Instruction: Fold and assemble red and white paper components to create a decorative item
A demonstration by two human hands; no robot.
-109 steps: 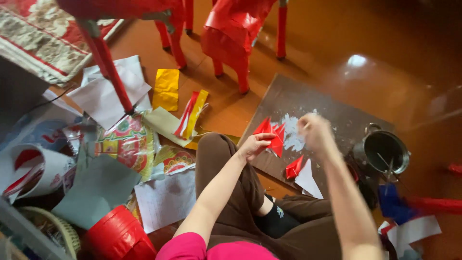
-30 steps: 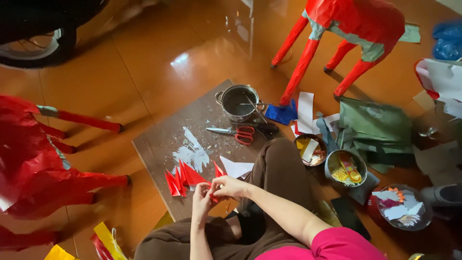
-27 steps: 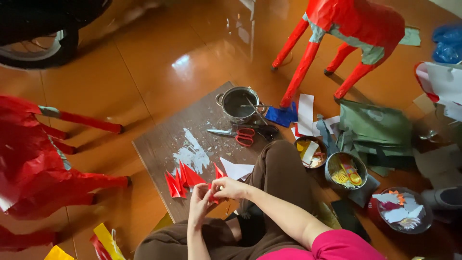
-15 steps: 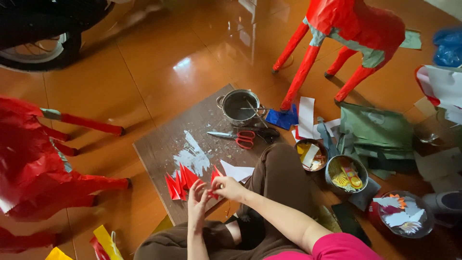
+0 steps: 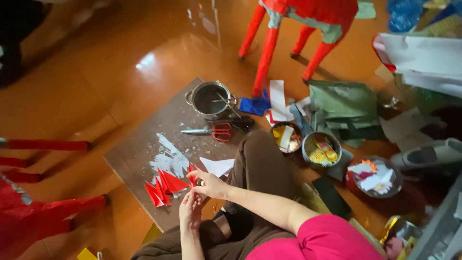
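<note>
I sit on the floor at a brown board [image 5: 139,149]. My right hand [image 5: 209,184] pinches a small red paper piece [image 5: 192,176] at the board's near edge. My left hand [image 5: 190,211] comes up just below it, fingertips touching the same piece. Several red paper triangles [image 5: 163,187] lie on the board to the left of my hands. A white paper scrap [image 5: 217,166] rests beside my right hand, and white glue smears [image 5: 168,159] mark the board.
Red-handled scissors [image 5: 214,131] and a metal pot [image 5: 211,98] sit at the board's far end. Bowls of paper scraps [image 5: 321,149] and a plate [image 5: 375,177] stand to the right. A red paper-covered figure [image 5: 308,24] stands behind; red paper legs [image 5: 43,144] lie left.
The camera has drifted slightly; my hands stay together on the red piece at the board's edge, with the left fingers working closer under it.
</note>
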